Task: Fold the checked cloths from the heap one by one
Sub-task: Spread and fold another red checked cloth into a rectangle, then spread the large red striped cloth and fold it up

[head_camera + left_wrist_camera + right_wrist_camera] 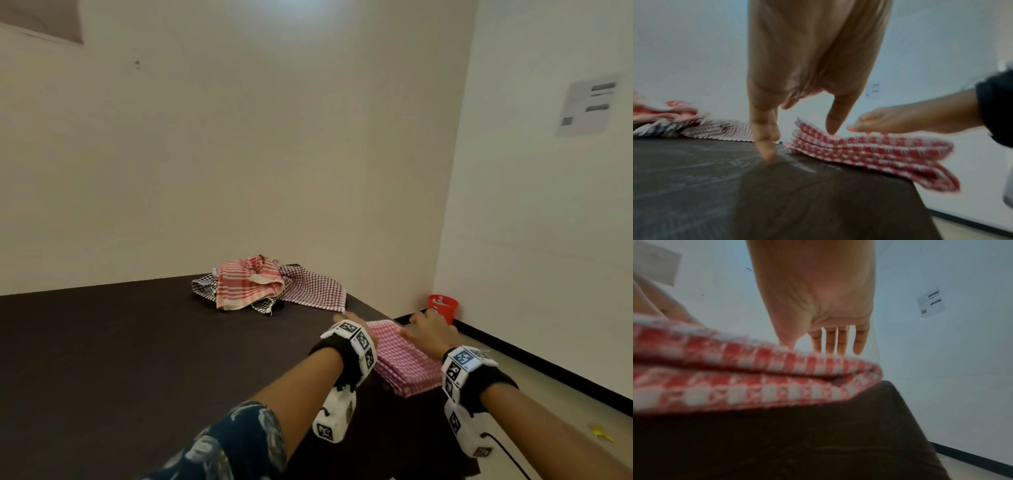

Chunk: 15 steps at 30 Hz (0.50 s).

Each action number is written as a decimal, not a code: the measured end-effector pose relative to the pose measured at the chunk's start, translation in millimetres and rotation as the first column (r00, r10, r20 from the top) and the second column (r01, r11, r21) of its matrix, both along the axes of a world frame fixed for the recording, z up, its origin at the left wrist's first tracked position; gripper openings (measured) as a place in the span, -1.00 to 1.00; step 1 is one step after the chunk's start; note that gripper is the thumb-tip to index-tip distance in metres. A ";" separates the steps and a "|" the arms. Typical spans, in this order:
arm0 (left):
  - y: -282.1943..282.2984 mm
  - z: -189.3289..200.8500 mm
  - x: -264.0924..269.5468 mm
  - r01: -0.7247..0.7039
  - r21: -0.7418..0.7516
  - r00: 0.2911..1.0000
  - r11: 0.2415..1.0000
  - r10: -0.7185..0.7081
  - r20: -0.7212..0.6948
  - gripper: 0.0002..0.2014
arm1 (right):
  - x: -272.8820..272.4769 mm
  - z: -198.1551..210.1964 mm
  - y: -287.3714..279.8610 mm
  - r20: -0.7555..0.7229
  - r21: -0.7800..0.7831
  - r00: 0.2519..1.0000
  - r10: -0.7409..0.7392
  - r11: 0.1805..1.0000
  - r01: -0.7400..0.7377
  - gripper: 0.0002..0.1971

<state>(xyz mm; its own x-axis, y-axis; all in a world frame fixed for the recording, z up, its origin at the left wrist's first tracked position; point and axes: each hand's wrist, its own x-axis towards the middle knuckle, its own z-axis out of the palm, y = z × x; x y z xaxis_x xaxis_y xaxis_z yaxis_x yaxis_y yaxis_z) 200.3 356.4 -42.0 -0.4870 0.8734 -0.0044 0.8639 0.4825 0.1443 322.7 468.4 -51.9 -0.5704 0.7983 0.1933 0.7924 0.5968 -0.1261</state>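
A folded red-and-white checked cloth [404, 359] [869, 149] [756, 374] lies in several layers at the right edge of the dark table [137, 342]. My left hand [356, 329] [797, 129] is at its left side with straight fingers, one fingertip on the table and the thumb on the cloth's corner. My right hand [428, 329] [838, 344] lies flat over the cloth's far right part, fingers straight. The heap of checked cloths [267, 287] [684, 126] sits at the table's far end, beyond both hands.
The table's right edge drops to a pale floor [548, 394] with a black skirting. A red bucket [442, 307] stands in the room's corner. A paper sheet [587, 106] hangs on the right wall.
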 end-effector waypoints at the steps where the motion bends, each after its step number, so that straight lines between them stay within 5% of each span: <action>1: 3.3 -3.8 4.2 -0.048 0.023 0.999 0.999 0.048 -0.015 -0.38 | -0.9 -1.3 -3.0 -0.043 0.027 0.999 -0.006 1.000 0.007 -0.53; 3: 8.9 -11.2 5.1 0.012 -0.007 0.998 1.000 -0.012 -0.064 -0.38 | -8.1 -5.1 -12.1 -0.099 0.039 0.995 0.032 0.999 -0.028 -0.58; 7: 4.6 -24.6 16.7 0.178 -0.160 0.968 0.971 -0.202 -0.148 -0.46 | -17.3 -28.2 -24.3 0.009 -0.036 0.991 0.131 0.991 -0.131 -0.31; 10: 0.1 -20.0 19.2 0.196 -0.331 0.952 0.923 -0.261 -0.163 -0.43 | -12.8 -38.0 -29.3 0.114 -0.123 0.987 0.109 0.988 -0.095 -0.48; 13: -1.1 -12.7 6.9 0.313 -0.410 0.880 0.857 -0.424 -0.214 -0.36 | -5.0 -38.8 -19.0 0.071 -0.202 0.997 -0.002 0.979 0.016 -0.36; 15: -2.9 -16.8 2.0 0.282 -0.372 0.903 0.884 -0.376 -0.209 -0.33 | -2.9 -35.9 -9.0 0.118 -0.207 0.992 -0.050 0.976 0.074 -0.32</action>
